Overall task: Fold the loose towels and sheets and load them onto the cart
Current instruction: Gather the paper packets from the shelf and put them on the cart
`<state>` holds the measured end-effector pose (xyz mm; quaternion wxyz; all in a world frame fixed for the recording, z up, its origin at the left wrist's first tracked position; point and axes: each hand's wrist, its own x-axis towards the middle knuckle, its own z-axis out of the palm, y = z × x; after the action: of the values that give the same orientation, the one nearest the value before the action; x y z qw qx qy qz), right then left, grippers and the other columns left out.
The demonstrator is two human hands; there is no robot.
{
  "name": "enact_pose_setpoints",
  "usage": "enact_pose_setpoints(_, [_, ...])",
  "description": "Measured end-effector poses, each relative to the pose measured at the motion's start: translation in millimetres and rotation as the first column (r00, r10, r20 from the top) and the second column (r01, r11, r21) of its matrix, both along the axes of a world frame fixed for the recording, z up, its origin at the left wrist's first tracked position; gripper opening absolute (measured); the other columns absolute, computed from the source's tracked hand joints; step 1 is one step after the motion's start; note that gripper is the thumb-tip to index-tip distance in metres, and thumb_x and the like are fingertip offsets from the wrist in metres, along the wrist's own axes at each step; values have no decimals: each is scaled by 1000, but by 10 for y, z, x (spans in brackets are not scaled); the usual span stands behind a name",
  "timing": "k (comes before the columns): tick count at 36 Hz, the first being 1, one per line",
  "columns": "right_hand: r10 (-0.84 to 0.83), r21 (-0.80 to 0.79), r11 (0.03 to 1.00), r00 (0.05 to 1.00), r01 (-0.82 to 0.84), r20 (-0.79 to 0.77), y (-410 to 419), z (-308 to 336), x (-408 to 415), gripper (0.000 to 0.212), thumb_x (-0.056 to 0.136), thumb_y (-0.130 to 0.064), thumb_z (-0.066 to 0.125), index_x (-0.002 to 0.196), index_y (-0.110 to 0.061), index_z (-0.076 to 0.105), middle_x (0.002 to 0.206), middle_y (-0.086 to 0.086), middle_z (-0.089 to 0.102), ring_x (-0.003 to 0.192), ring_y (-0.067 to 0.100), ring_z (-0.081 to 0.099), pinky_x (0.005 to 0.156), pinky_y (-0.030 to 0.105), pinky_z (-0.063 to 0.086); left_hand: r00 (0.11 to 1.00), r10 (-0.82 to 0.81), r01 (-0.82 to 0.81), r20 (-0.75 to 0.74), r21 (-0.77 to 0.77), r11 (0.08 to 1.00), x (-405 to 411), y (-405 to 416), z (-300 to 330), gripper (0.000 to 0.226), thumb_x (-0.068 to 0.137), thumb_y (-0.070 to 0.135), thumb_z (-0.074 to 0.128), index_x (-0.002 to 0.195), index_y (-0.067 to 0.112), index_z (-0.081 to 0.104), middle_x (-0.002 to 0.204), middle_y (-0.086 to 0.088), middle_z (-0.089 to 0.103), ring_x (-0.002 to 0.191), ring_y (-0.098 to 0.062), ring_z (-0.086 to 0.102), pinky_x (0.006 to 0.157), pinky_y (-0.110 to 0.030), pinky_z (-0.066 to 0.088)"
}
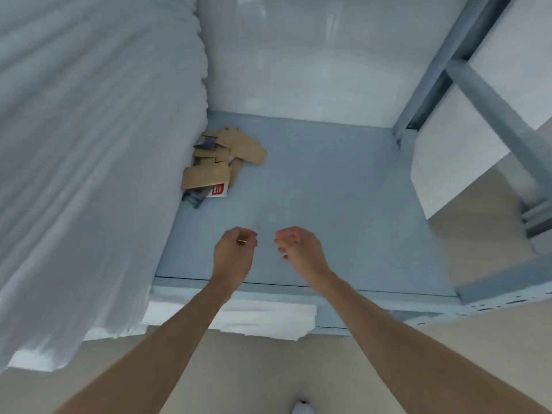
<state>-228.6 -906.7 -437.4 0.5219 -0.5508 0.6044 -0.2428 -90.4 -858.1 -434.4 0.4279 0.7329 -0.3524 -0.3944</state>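
Sheets (89, 144) in white, gathered in one tall, rippled heap, fill the left side of a grey-blue shelf (328, 189) on a metal-framed cart, the cloth spilling over the shelf's front edge. Both bare forearms of a person reach forward over that front edge, and the two hands hover close together above the bare middle of the shelf, apart from the heap. The left hand (234, 253) is loosely curled, fingers bent inward toward the thumb, with nothing clearly in its grasp; a small pale glint shows at the fingertips, too small to identify. The right hand (298, 249) is likewise half curled and empty, its fingers bent and facing the left hand. Toward the back of the shelf, tucked against the heap, lies a scatter of brown cardboard pieces (224, 162), one with a red-and-white label. Just under the shelf's front edge, a folded white towel (268, 319) shows on a lower level. Grey metal uprights (478, 94) rise at the shelf's right.
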Motion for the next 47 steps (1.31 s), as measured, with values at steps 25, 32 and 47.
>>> enact_pose_setpoints(25, [21, -576, 806, 978, -141, -210, -1613, -907, 592, 28, 89, -26, 58, 113, -14, 64, 115, 3, 61, 112, 22, 52, 92, 31, 35, 571, 61, 96, 819, -140, 985, 788, -2074, -626, 48, 95, 42, 44, 133, 15, 57, 143, -12, 46, 135, -29, 36, 108, -35, 23])
enact_pose_setpoints(32, [-74, -365, 924, 990, 112, 116, -1983, -721, 828, 17, 91, -27, 54, 97, -16, 64, 103, 3, 68, 102, 25, 61, 91, 36, 48, 350, -48, 255, 936, -46, 966, 708, -2139, -837, 57, 94, 39, 26, 126, 5, 59, 129, -18, 56, 123, -36, 45, 105, -40, 31])
enact_pose_setpoints(47, [116, -606, 772, 980, -193, -164, -2270, -878, 1088, 48, 92, -31, 54, 139, -24, 48, 147, -2, 37, 133, 22, 34, 106, 40, 29, 538, -134, -13, 832, 167, 986, 1259, -2388, -726, 63, 90, 71, 34, 147, 47, 24, 160, -8, 20, 143, -37, 24, 112, -57, 23])
